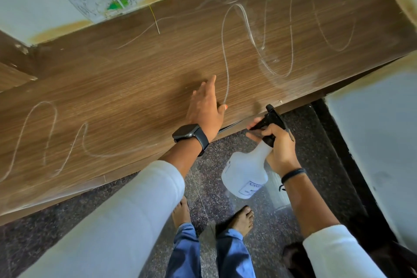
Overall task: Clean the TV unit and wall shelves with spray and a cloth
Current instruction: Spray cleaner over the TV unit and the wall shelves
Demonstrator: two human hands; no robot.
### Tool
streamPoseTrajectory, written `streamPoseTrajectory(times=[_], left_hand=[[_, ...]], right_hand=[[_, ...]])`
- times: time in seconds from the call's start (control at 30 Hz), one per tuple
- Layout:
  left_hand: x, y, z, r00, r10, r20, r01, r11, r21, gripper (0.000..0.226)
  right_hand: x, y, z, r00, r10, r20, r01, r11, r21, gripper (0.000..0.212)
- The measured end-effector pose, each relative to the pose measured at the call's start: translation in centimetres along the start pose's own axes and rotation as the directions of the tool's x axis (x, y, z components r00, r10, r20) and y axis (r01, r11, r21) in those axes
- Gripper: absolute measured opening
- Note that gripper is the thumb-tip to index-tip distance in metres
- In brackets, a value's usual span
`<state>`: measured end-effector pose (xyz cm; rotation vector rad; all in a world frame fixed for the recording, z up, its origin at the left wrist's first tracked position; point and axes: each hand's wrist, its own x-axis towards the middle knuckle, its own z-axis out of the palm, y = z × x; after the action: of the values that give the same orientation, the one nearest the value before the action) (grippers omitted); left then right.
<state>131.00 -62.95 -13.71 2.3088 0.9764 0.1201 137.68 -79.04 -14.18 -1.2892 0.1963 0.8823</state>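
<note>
- Right now I see my left hand (206,106) flat on the wooden tabletop (126,88) of the TV unit, fingers (211,83) straight and released.
- My right hand (278,142) grips the spray bottle (246,172) by its neck, fingers clenched at the black trigger (269,117), just off the unit's front edge, above the floor (316,142).
- Pale wavy streaks (228,52) cross the wood.

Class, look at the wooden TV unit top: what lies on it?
On the TV unit top lie wavy white dust streaks, and the left hand rests flat. What the hand covers cannot be seen.
</note>
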Motion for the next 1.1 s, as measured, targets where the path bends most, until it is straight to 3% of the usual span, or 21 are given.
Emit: streamPoseTrajectory(times=[0.13, 0.27, 0.43, 0.57, 0.7, 0.87, 1.0, 1.1], left_hand=[[0.6, 1.5, 0.7, 0.998, 0.033, 0.044, -0.035, 0.998, 0.047, 0.078], [0.9, 2.8, 1.4, 0.994, 0.067, 0.081, -0.073, 0.995, 0.075, 0.079], [1.6, 4.4, 2.5, 0.992, 0.079, 0.101, -0.087, 0.993, 0.076, 0.079], [2.4, 5.8, 3.3, 0.988, 0.073, 0.134, -0.083, 0.994, 0.074, 0.08], [3.5, 7.2, 3.6, 0.987, 0.017, 0.159, -0.028, 0.998, 0.064, 0.087], [4.5, 8.3, 3.0, 0.981, -0.084, 0.177, 0.072, 0.995, 0.072, 0.101], [4.7, 8.6, 2.9, 0.979, -0.113, 0.17, 0.1, 0.991, 0.087, 0.101], [4.7, 8.6, 3.0, 0.979, -0.121, 0.165, 0.108, 0.991, 0.083, 0.102]], right_hand=[[0.0, -0.2, -1.0, 0.995, -0.092, 0.032, 0.092, 0.996, -0.011, 0.033], [0.4, -0.8, -2.1, 0.995, -0.095, -0.026, 0.088, 0.978, -0.188, 0.023], [1.1, -1.6, -3.5, 0.991, -0.037, -0.128, 0.018, 0.989, -0.145, 0.019], [1.9, -2.5, -4.9, 0.998, -0.045, -0.047, 0.043, 0.998, -0.041, 0.026], [2.9, -4.3, -5.1, 0.996, -0.066, 0.057, 0.066, 0.998, 0.018, 0.032], [4.2, -5.6, -4.9, 0.996, -0.018, -0.085, 0.002, 0.983, -0.183, 0.016], [4.6, -5.8, -5.1, 0.994, 0.013, -0.112, -0.033, 0.984, -0.175, 0.023], [4.7, -5.9, -6.0, 0.999, -0.034, -0.028, 0.031, 0.995, -0.097, 0.025]])
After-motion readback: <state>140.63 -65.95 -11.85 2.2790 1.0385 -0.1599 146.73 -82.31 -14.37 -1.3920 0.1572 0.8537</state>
